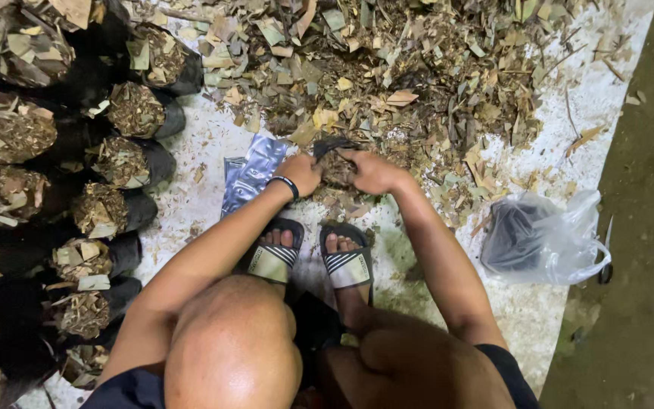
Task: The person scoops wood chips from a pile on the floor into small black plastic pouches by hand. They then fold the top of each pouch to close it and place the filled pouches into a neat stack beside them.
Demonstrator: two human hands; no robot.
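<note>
Landmark: pile of dry leaf mulch (410, 83), spread on a white sheet (607, 83) on the floor.
Small black bag (336, 160): held at the near edge of the pile, mouth open, partly filled w/ mulch.
Left hand (301, 174): clenched on the bag's left rim; black wristband (287, 184) worn on that wrist.
Right hand (372, 173): closed over the bag's right rim, fingers at the mulch inside.
Feet: in striped sandals (313, 257), just below the bag, nearer the person than the pile.
Filled black bags (119, 163): packed in rows left of the pile.
Clear plastic bag (543, 238): below-right of the pile, dark bags seen inside.
Silver-blue foil (251, 170): at the pile's lower-left edge, beside the left hand.
</note>
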